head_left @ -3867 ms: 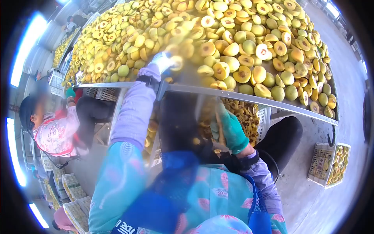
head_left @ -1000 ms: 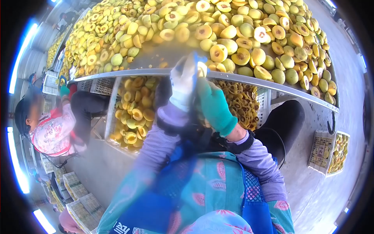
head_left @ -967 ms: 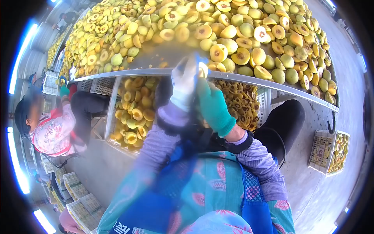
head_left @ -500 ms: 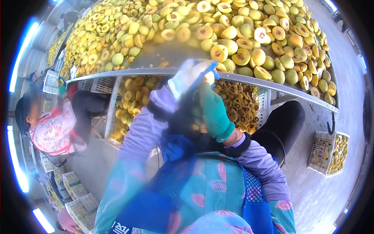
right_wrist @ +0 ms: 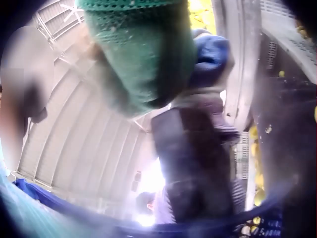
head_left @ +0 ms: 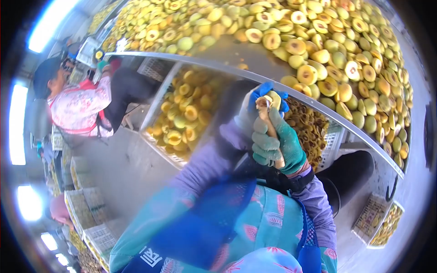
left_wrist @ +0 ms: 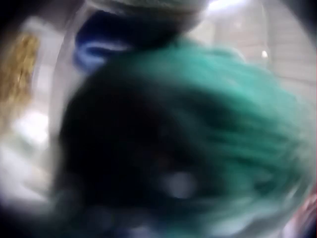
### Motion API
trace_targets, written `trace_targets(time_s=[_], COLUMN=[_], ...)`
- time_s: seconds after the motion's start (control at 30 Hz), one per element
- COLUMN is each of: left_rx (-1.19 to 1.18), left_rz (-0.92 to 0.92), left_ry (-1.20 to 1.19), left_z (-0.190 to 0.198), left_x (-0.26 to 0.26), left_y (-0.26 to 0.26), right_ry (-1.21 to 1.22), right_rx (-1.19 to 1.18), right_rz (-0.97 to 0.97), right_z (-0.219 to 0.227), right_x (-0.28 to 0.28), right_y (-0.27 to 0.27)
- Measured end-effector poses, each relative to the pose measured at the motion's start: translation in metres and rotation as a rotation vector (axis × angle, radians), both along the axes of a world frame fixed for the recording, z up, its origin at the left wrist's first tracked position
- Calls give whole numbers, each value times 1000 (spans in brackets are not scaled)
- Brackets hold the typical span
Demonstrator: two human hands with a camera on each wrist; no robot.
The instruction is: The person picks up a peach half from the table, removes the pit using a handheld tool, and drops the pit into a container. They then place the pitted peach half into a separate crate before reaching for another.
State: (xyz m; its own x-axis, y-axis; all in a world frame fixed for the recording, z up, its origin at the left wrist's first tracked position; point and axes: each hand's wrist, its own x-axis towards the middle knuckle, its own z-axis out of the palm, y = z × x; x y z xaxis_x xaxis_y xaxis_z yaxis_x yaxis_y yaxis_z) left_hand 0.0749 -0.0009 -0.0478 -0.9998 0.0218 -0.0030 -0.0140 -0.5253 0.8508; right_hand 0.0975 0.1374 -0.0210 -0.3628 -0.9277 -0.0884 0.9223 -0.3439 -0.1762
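In the head view, my left hand (head_left: 251, 101), in a white glove with blue fingertips, holds a yellow stone-fruit half (head_left: 275, 98) just below the table's edge. My right hand (head_left: 291, 144), gloved in green, grips a slim wooden handle (head_left: 274, 132) whose upper end meets the fruit; a brownish, moist-looking piece (head_left: 262, 103) shows there. The tool's working end is hidden. Up close in the left wrist view, the green glove (left_wrist: 247, 129) is blurred, with blue glove fingers (left_wrist: 106, 42) above it. The right wrist view shows the blue fingertips (right_wrist: 212, 55) beside the green glove.
Halved fruit lies heaped on a metal-edged table (head_left: 218, 65). Under it stand a crate of yellow halves (head_left: 159, 154) and a crate of brownish trimmings (head_left: 330, 145). Another filled crate (head_left: 371, 218) is on the floor at right. A person (head_left: 82, 100) sits at left.
The left hand reached into the heap, then came back to the right hand at the table edge. Both are now turned so the fruit and handle show. The head view has rotated.
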Motion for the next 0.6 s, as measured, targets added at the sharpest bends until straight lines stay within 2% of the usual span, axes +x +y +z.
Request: trace_targets(time_s=[0.03, 0.1, 0.13, 0.17, 0.2, 0.23, 0.27, 0.3, 0.37, 0.4, 0.47, 0.5, 0.53, 0.57, 0.6], left_rx=[-298, -1017, -1437, -1557, -1668, -1826, -1752, -1679, -1555, -1553, -1585, -1707, -1818, -1823, -1835], left_rz=[189, 489, 595, 448, 287, 242, 314, 370, 270, 237, 216, -30, -284, -316, -345], left_ry=[109, 256, 296, 197, 111, -441, -298, -154, 182, 285, 298, 302, 299, 356, 413], left_z=[0, 15, 33, 7, -21, -15, -8, 0, 42, 49, 55, 50, 47, 44, 44], left_x=[12, 37, 53, 59, 53, 41, 27, 13, -29, -56, -100, -117, -127, -133, -139], left_y=[-8, -33, -63, -120, -169, -177, -164, -150, -83, -49, 23, 46, 60, 62, 61], right_ry=[63, 33, 22, 93, 13, -77, -176, -97, -56, -34, 166, 306, 276, 247, 379], right_rx=[30, 39, 50, 75, 218, 359, 495, 616, 545, 504, 617, 706, 698, 689, 784], right_rz=[32, 5, -22, -74, -110, -154, -197, -231, -275, -296, -441, -540, -577, -614, -719], right_z=[1, 4, 5, -14, -43, -79, -78, -76, -53, -48, -48, -44, -37, -30, -30], right_x=[3, 5, 2, -2, -6, -10, -13, -9, -4, -3, 0, 1, 2, 2, 1], right_y=[-3, 4, 13, 23, 28, 32, 34, 32, 30, 30, 31, 28, 33, 37, 42])
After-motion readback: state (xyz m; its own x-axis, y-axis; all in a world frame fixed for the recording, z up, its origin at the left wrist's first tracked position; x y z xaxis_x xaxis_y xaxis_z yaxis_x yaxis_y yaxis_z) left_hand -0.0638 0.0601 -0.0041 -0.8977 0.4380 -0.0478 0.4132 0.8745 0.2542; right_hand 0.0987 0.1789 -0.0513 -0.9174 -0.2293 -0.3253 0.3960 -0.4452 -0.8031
